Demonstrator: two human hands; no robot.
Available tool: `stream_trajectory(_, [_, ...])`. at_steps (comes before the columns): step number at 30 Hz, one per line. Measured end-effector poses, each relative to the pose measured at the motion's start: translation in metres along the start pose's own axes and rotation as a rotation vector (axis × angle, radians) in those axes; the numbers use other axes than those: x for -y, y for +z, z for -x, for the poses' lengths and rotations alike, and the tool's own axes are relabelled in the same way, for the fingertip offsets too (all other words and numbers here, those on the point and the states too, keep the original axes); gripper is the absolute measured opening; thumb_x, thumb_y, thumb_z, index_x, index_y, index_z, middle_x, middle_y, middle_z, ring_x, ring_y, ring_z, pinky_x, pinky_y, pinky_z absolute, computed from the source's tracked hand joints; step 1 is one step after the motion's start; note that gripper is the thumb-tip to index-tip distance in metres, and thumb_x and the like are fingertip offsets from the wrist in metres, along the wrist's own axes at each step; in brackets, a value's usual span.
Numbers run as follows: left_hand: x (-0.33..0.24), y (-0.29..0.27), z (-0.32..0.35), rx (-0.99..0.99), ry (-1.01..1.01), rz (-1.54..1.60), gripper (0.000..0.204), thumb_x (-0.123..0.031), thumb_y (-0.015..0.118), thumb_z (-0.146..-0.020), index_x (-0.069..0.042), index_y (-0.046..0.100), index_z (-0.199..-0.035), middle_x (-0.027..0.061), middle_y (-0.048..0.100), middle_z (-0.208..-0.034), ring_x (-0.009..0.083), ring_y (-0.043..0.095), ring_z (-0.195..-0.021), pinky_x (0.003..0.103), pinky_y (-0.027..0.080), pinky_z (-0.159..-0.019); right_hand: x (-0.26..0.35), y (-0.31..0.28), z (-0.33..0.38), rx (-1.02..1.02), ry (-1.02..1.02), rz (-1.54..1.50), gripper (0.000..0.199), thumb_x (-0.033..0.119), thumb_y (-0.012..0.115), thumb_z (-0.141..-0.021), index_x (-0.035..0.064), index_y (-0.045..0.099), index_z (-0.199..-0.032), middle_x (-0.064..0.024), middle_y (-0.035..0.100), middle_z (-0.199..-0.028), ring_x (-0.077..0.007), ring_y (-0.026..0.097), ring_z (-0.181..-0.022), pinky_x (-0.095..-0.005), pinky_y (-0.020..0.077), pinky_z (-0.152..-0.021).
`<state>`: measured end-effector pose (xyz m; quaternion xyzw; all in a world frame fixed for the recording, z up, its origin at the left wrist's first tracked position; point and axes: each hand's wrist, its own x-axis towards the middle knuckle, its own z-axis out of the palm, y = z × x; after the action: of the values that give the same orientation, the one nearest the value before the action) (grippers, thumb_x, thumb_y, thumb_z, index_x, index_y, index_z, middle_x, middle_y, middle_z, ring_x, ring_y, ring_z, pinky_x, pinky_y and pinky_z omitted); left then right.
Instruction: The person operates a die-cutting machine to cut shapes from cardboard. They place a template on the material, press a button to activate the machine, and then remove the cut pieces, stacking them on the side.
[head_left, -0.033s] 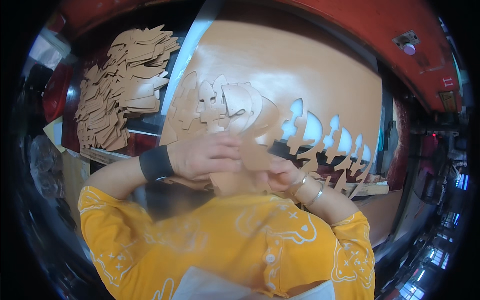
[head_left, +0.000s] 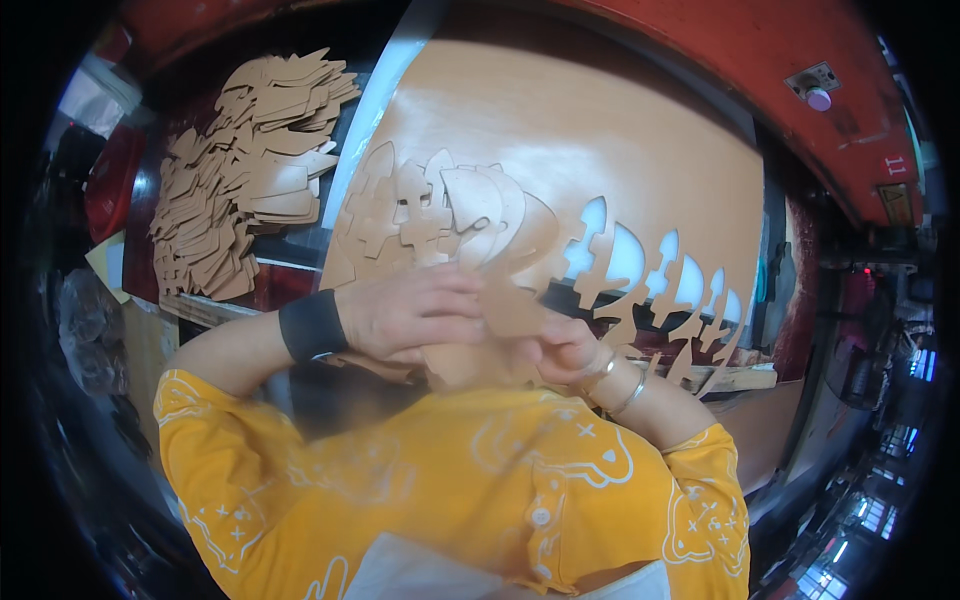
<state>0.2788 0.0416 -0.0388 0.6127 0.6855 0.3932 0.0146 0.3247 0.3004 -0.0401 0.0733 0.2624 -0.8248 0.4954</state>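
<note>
My left hand (head_left: 415,308), with a black band at its wrist, curls over tan leather-like cut pieces (head_left: 465,364) held close to my body. On the other side of them my right hand (head_left: 570,347), wearing bracelets, has its fingers bent in against their edge. One tan flap (head_left: 512,306) rises between the two hands. Just beyond lies a large tan sheet (head_left: 600,120). Several loose cut shapes (head_left: 420,205) and paler curved pieces (head_left: 485,205) rest on its near left part. My left palm and some fingertips are hidden.
Stacks of tan cut shapes (head_left: 225,195) are heaped at the left. Cut-out holes and thin jagged strips (head_left: 625,305) run along the sheet's near right edge. A red machine frame (head_left: 720,70) with a pale knob (head_left: 818,98) crosses the back right. A wooden strip (head_left: 740,378) lies near right.
My right hand has shifted very slightly at the pieces' edge. Everything else looks the same.
</note>
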Motion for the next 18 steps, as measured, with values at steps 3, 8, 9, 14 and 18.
stream_trajectory(3, [-0.001, -0.001, -0.004, 0.013, -0.023, -0.006, 0.036, -0.020, 0.066, -0.082, -0.004, 0.058, -0.114, 0.0118, 0.060, -0.106, 0.0370, 0.055, -0.110, 0.045, 0.044, -0.096, 0.004, 0.004, 0.000, -0.014, -0.046, 0.239, 0.023, 0.026, 0.059, -0.090, 0.0039, 0.061, -0.088, -0.0008, 0.059, -0.084, -0.0095, 0.053, -0.077, -0.0239, 0.0429, -0.069])
stream_trajectory(8, [-0.003, -0.028, -0.031, -0.200, -0.646, 0.429, 0.030, -0.026, 0.052, -0.094, -0.004, 0.056, -0.114, 0.0070, 0.063, -0.101, 0.0271, 0.060, -0.104, 0.038, 0.047, -0.092, 0.018, 0.008, 0.021, -0.055, -0.093, 0.958, 0.026, 0.029, 0.065, -0.088, 0.0044, 0.060, -0.082, -0.0003, 0.060, -0.075, -0.0064, 0.051, -0.070, -0.0233, 0.0419, -0.063])
stream_trajectory(9, [-0.006, -0.040, -0.037, -0.267, -0.914, 0.649, 0.030, -0.028, 0.049, -0.096, -0.004, 0.055, -0.114, 0.0061, 0.063, -0.101, 0.0249, 0.060, -0.103, 0.037, 0.047, -0.091, 0.016, 0.009, 0.025, -0.068, -0.132, 1.087, 0.025, 0.028, 0.065, -0.088, 0.0040, 0.060, -0.081, -0.0015, 0.060, -0.074, -0.0072, 0.053, -0.072, -0.0241, 0.0427, -0.064])
stream_trajectory(14, [0.060, -0.124, -0.078, -1.099, -0.651, 1.091, 0.037, -0.029, 0.034, -0.102, -0.003, 0.048, -0.124, 0.0136, 0.058, -0.118, 0.0246, 0.059, -0.109, 0.039, 0.047, -0.097, 0.014, 0.029, 0.033, -0.209, 0.010, 1.260, 0.021, 0.026, 0.065, -0.086, 0.0045, 0.064, -0.088, -0.0058, 0.063, -0.077, -0.0148, 0.058, -0.069, -0.0292, 0.0466, -0.066])
stream_trajectory(18, [0.097, -0.136, -0.069, -0.899, -0.495, 1.225, 0.040, -0.031, 0.034, -0.102, -0.002, 0.044, -0.128, 0.0158, 0.056, -0.122, 0.0263, 0.056, -0.114, 0.039, 0.044, -0.101, 0.059, 0.067, 0.057, -0.167, -0.124, 1.676, 0.020, 0.022, 0.063, -0.084, 0.0042, 0.066, -0.092, -0.0113, 0.065, -0.079, -0.0269, 0.061, -0.069, -0.0346, 0.0495, -0.067])
